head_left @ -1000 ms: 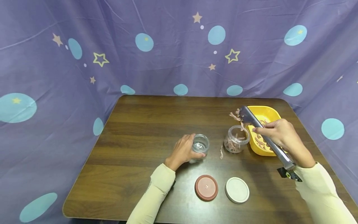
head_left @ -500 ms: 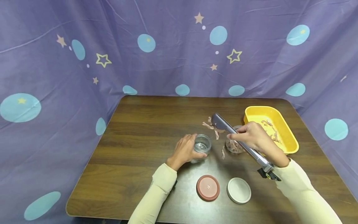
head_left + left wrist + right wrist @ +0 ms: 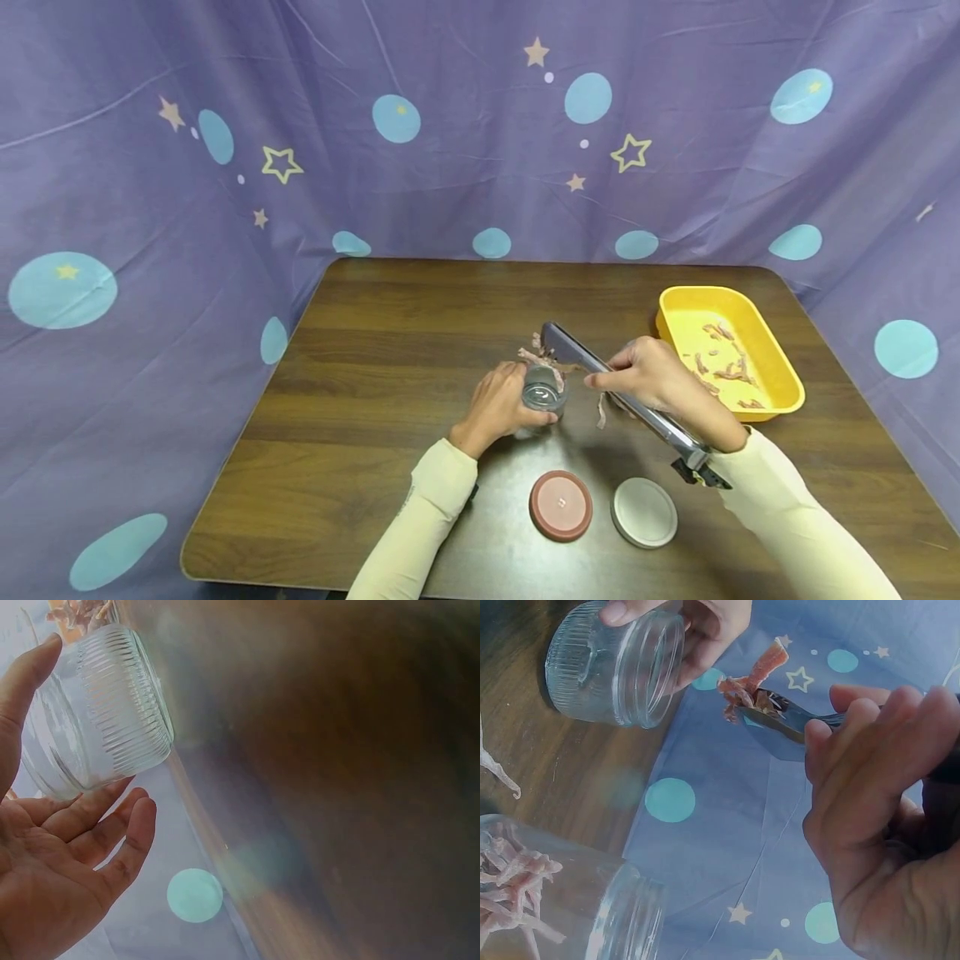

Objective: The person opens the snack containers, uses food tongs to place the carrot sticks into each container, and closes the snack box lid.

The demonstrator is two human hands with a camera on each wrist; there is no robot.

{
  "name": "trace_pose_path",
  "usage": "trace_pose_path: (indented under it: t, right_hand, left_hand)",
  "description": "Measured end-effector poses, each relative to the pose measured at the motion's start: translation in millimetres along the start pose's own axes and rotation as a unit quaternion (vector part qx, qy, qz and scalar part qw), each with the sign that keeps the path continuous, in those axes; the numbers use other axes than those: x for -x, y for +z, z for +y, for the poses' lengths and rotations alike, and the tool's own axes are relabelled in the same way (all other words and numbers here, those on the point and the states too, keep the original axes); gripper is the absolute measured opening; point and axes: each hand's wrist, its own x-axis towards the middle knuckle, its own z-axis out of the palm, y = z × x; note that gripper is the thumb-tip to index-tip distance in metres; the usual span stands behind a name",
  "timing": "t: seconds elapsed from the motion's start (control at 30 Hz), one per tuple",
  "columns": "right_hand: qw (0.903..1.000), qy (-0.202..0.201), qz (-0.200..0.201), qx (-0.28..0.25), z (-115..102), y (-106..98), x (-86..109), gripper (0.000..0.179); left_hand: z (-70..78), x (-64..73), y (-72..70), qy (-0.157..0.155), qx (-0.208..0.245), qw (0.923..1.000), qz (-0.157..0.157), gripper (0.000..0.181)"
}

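Observation:
My left hand (image 3: 491, 404) holds a small clear glass jar (image 3: 543, 400) on the table, thumb on one side and fingers on the other. Ribbed glass shows on the jar's lower wall in the left wrist view. My right hand (image 3: 652, 379) grips metal tongs (image 3: 581, 357), which slant down to the left. At their tips, several pinkish-brown dried strips (image 3: 750, 682) are pinched, overlapping the jar's mouth in the head view. A second clear jar (image 3: 592, 892), with similar strips inside, stands below my right hand and is mostly hidden in the head view.
A yellow tub (image 3: 783, 375) with scattered strips stands at the right. One loose strip (image 3: 602, 411) lies between the jars. Toward the front edge lie a red lid (image 3: 561, 505) and a white lid (image 3: 645, 512). A purple curtain (image 3: 450, 192) hangs behind the wooden table (image 3: 337, 467).
My right hand has carried the tongs and strips left and nearer, from beside the yellow tub to the jar at my left hand. My left hand keeps its hold.

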Motion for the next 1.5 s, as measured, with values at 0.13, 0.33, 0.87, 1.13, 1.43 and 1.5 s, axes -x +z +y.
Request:
trace_pose_path:
  t: [0.13,0.33,0.87,1.13,1.43,1.5]
  right_hand:
    - [0.9999,0.008,-0.008,-0.01,0,0,-0.5,0.027]
    - [0.9989,-0.024,0.022,0.033,1,4,-1.4,0.026]
    - [0.9963,-0.016,-0.013,0.083,2,17,-1.6,0.044]
    - [0.9959,0.007,0.004,0.09,8,15,2.5,0.046]
    - [0.997,0.01,0.03,0.07,20,12,7.5,0.055]
    - [0.9975,0.023,0.024,0.062,24,8,9.3,0.052]
  left_hand:
    - [-0.6,-1.1,-1.3,0.0,0.003,1.0,0.0,0.088]
    - [-0.5,-0.7,-2.1,-0.003,0.016,0.9999,0.0,0.088]
    - [0.4,2.7,0.6,-0.003,0.008,0.9999,0.007,0.094]
    - [0.2,2.0,3.1,0.004,0.012,0.9999,0.002,0.093]
    - [1.0,2.0,1.8,-0.01,0.026,0.9996,0.0,0.096]
    - [1.1,2.2,2.6,-0.009,0.026,0.9996,0.0,0.096]
